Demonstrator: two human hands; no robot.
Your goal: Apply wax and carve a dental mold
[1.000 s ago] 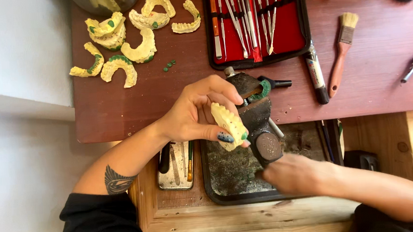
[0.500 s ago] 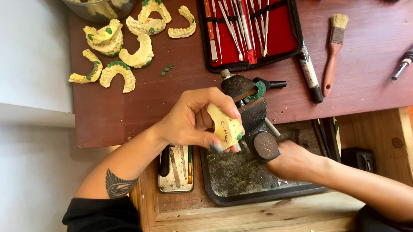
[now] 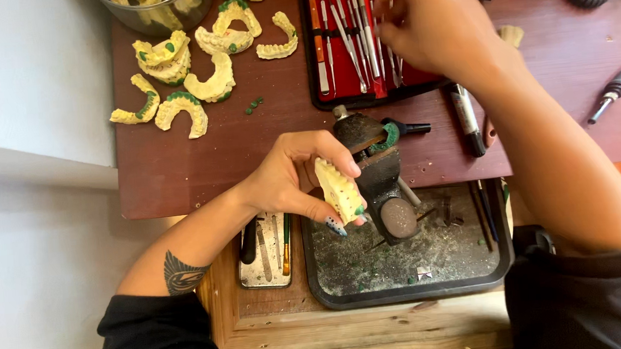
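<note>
Cast (image 3: 340, 189): pale yellow dental model w/ green wax at one end, held edge-up in your left hand (image 3: 293, 179), just above the black tray's (image 3: 413, 291) near-left corner and touching or nearly touching the dark bench peg (image 3: 384, 180). Fingers of left hand are wrapped round it, thumb on top, fingertips under; grip looks firm but one-handed only.

Right hand (image 3: 427, 20) is up at the red instrument case (image 3: 360, 54), fingers curled among the steel tools; can't tell if one is pinched yet.

Risks, as judged from this:
- Your eyes go to the case, so cast is unsupported by 2nd hand. If grip relaxes it could drop into tray w/ debris; plaster teeth probably chip.
- Cast edge sits close to peg; a bump could knock wax off.
- Reaching forearm crosses over the pen-like tools (image 3: 467, 120) at the desk edge; sleeve or wrist could roll them off into tray.
- Pulling one tool from tight row may drag neighbours out.

Other casts (image 3: 189, 110) lie well apart, top left.
</note>
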